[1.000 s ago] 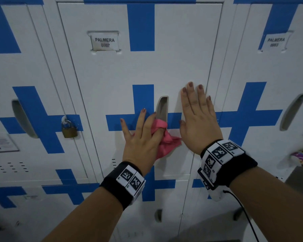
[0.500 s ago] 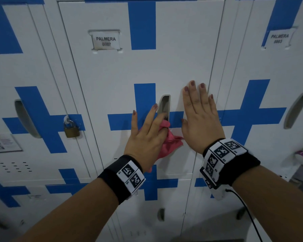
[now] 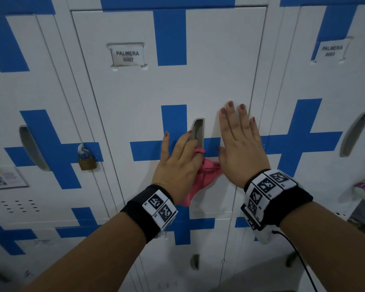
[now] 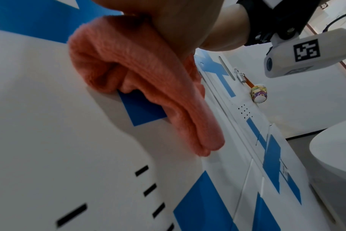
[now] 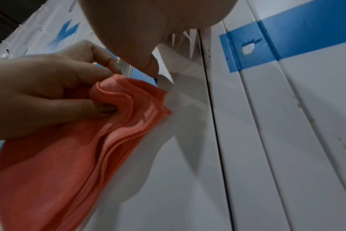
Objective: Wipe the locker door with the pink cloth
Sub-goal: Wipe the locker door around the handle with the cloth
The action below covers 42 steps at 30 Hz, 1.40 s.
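The white locker door [image 3: 145, 91] with blue crosses fills the head view. My left hand [image 3: 181, 148] presses the pink cloth [image 3: 200, 175] against the door beside the recessed handle [image 3: 198, 131], fingertips at the handle's left edge. In the right wrist view the left hand [image 5: 39, 96] has curled fingers, and its thumb pinches the folded cloth [image 5: 69, 156]. The cloth [image 4: 148, 81] hangs down from under the palm. My right hand [image 3: 238, 144] lies flat on the door right of the handle, fingers straight and pointing up.
A brass padlock [image 3: 86, 159] hangs on the left neighbouring locker. A name plate [image 3: 128, 55] sits high on the door. On the right locker hangs a colourful keychain [image 4: 259, 93]. More locker doors [image 3: 190, 260] lie below.
The left hand's fingers have drawn together and slid right and slightly up with the cloth, reaching the handle's edge. The right hand has stayed flat in place.
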Motion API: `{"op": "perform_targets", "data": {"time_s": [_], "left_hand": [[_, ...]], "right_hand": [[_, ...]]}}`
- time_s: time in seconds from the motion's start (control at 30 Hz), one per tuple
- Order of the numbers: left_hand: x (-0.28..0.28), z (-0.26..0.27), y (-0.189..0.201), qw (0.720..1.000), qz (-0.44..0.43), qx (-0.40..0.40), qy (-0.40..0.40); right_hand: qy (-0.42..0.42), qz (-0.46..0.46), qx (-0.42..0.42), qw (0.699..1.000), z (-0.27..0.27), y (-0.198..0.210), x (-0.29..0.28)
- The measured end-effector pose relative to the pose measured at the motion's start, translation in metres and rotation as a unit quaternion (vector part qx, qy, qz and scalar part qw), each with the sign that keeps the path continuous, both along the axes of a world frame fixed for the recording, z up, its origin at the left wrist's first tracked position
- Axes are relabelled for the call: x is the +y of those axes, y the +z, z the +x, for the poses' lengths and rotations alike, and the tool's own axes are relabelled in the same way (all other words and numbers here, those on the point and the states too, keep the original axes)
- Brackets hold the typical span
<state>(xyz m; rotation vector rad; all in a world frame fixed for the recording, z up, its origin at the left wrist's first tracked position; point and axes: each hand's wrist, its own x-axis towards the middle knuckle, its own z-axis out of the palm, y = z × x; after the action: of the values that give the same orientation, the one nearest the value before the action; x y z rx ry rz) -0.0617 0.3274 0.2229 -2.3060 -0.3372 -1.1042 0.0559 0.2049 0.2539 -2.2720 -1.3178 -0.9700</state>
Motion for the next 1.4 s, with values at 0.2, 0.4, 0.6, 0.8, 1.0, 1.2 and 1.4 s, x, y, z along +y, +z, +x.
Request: {"op": "perform_targets", "data": {"time_s": [0.2, 0.4, 0.6, 0.8, 1.0, 1.2, 1.4], "left_hand": [[0.004, -0.013, -0.009, 0.998, -0.002, -0.064, -0.029], [-0.009, -0.02, 0.033, 0.963, -0.059, -0.245, -0.095], [-0.005, 0.02, 0.031, 0.984, -0.082, -0.135, -0.082], [0.009, 0.026, 0.002, 0.996, -0.039, -0.032, -0.075], [0.02, 0.021, -0.011, 0.994, 0.025, 0.018, -0.101], [0.025, 0.009, -0.029, 0.988, 0.026, 0.068, -0.136], [0.031, -0.002, -0.041, 0.977, 0.03, 0.134, -0.165]], "right_hand": [[0.005, 0.007, 0.001, 1.0, 0.002, -0.001, 0.001], [0.018, 0.006, 0.009, 1.0, 0.004, -0.002, 0.0], [0.006, 0.016, 0.004, 1.0, 0.002, -0.002, 0.002], [0.013, 0.02, 0.001, 1.0, 0.002, -0.003, 0.003], [0.023, 0.002, 0.007, 1.0, 0.004, -0.002, -0.001], [0.01, -0.008, -0.003, 1.0, 0.005, -0.002, -0.001], [-0.003, -0.011, -0.01, 1.0, 0.003, -0.001, 0.0]]}}
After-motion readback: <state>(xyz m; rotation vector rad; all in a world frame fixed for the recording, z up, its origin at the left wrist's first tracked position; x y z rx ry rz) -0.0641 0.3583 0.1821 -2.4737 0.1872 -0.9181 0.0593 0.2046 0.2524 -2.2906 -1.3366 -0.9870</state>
